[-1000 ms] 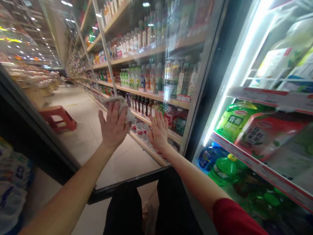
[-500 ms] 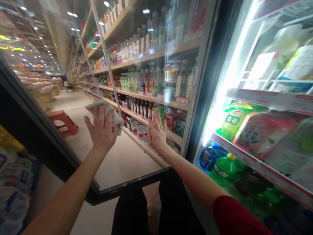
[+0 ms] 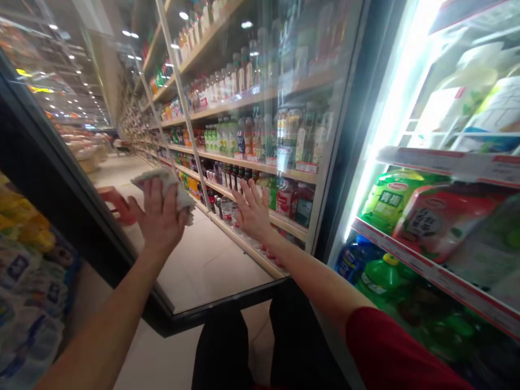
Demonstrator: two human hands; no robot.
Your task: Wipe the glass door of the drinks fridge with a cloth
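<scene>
My left hand [image 3: 160, 219] presses a grey-white cloth [image 3: 179, 195] flat against the glass, fingers spread over it. The cloth sticks out above and to the right of the fingers. The glass door [image 3: 203, 260] has a thick black frame and stands open beside a lit cooler. My right hand [image 3: 252, 212] holds nothing. Its fingers are spread at the glass, to the right of the cloth; whether the palm touches the pane I cannot tell.
The lit cooler's shelf edge [image 3: 439, 273] is close at my right, with drink bottles such as a green bottle [image 3: 385, 276]. Packaged goods [image 3: 30, 292] stand at left, beyond the door frame. Shelves of bottles [image 3: 244, 160] and a red stool [image 3: 117, 205] show in the glass.
My left hand has moved a little left with the cloth. My right hand has shifted slightly left and up. The view has turned slightly.
</scene>
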